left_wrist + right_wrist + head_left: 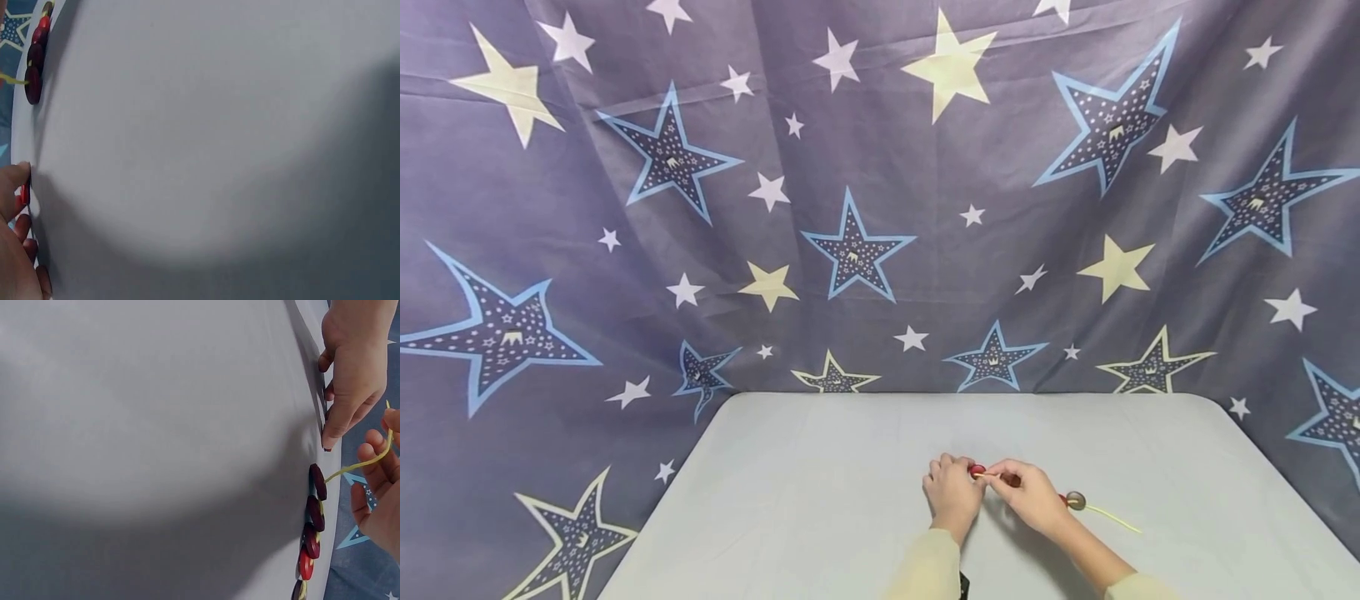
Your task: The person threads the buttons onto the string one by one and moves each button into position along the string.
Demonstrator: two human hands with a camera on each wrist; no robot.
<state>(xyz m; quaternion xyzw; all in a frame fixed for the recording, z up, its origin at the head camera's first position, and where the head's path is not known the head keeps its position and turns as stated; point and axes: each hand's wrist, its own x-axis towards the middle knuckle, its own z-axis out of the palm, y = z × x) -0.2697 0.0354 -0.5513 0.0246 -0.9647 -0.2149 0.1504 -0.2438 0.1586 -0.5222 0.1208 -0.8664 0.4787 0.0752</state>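
Note:
In the head view my left hand [953, 492] holds a round red button [977, 471] at its fingertips, close over the table. A strip of the same red button [25, 192] shows between the fingers in the left wrist view. My right hand [1030, 496] pinches the end of a yellow cord [353, 467], which points toward the red button. Several dark red and red flat buttons [315, 512] are strung in a row on that cord. A grey-brown button [1076, 501] sits past the right wrist, with a yellow tail [1116, 520] trailing from it.
Both hands work over a pale table [805, 483], toward its right half. Behind it hangs a grey-purple cloth [895, 158] printed with stars. A small black object [964, 585] shows beside the left sleeve [928, 562].

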